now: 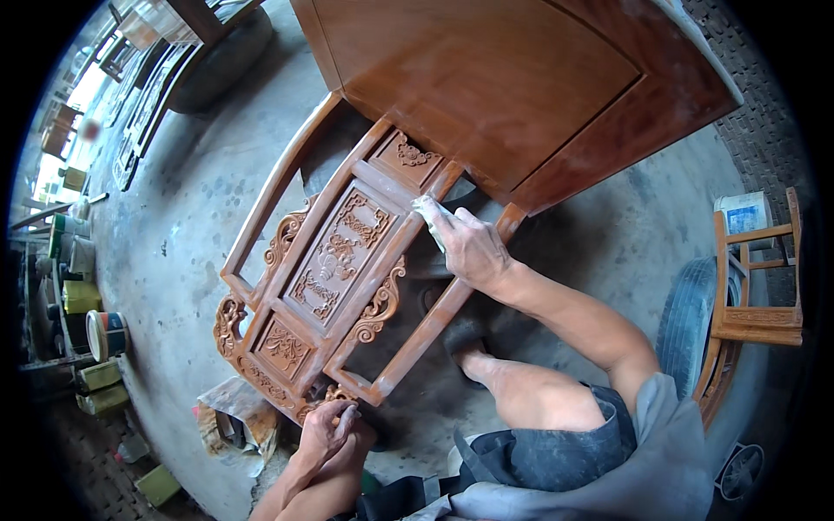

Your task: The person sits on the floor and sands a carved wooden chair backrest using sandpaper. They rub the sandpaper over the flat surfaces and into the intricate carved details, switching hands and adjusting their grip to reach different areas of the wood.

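Note:
A reddish-brown wooden chair back [347,252] with carved panels and scrolls slants across the middle, whitish dust on its rails. It joins a broad wooden seat [486,78] at the top. My right hand [473,247] is closed around a folded whitish pad [430,213], pressed to the long rail beside the central panel near the seat. Whether the pad is cloth or sandpaper, I cannot tell. At the near carved end, my left hand [326,431] has its fingers curled at the chair back's edge, next to my knee.
A crumpled, stained sheet [239,417] lies at the lower left. Tins and buckets [106,336] line the left side. To the right are a tyre [686,304], a small wooden chair [756,321] and a white bucket [745,211]. Wooden frames [156,104] stand at upper left.

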Available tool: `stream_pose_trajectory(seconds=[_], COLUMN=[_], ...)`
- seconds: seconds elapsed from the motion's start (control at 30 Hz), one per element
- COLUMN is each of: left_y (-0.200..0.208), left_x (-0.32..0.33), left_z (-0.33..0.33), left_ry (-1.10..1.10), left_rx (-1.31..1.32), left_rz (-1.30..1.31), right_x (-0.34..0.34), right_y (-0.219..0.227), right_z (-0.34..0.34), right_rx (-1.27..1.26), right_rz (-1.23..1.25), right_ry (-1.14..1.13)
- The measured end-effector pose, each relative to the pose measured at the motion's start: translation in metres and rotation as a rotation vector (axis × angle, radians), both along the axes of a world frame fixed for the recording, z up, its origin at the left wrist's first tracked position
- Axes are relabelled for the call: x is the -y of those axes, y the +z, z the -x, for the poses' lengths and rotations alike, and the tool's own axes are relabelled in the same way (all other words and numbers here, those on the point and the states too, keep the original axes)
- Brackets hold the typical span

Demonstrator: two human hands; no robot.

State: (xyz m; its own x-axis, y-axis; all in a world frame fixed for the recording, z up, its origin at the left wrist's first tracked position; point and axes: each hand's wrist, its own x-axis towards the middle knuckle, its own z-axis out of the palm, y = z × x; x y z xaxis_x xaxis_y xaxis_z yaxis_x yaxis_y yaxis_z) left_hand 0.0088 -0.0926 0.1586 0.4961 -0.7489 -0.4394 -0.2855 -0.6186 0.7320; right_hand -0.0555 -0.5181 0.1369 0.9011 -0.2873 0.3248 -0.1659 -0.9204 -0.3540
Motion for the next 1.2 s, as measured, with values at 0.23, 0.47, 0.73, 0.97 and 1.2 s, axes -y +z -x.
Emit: stream_pose_trajectory(seconds=[0.23,0.47,0.73,0.97,1.2], left_y=[0.006,0.014,0.009,0.008,0.005], left_x=[0.01,0.024,0.021,0.013,0.012], left_z=[-0.005,-0.006,-0.005,-0.009,-0.011], left_ry=[0.017,0.074,0.02,0.076,0.128], left_rx=[0.017,-0.02,-0.055,0.046,0.011], left_rz=[-0.023,0.0,-0.005,-0.036,-0.005], right_x=[0.023,0.059,0.038,0.048,0.058], right_y=[-0.01,-0.01,0.002,-0.003,-0.019], right_z=[0.001,-0.005,-0.017,-0.012,-0.001], right_rx=[-0.08,0.015,-0.073,-0.061,0.008], right_rz=[-0.003,-0.072,-0.085,-0.061,-0.081], right_ry=[-0.109,-0.131,-0.162,-0.188,-0.167])
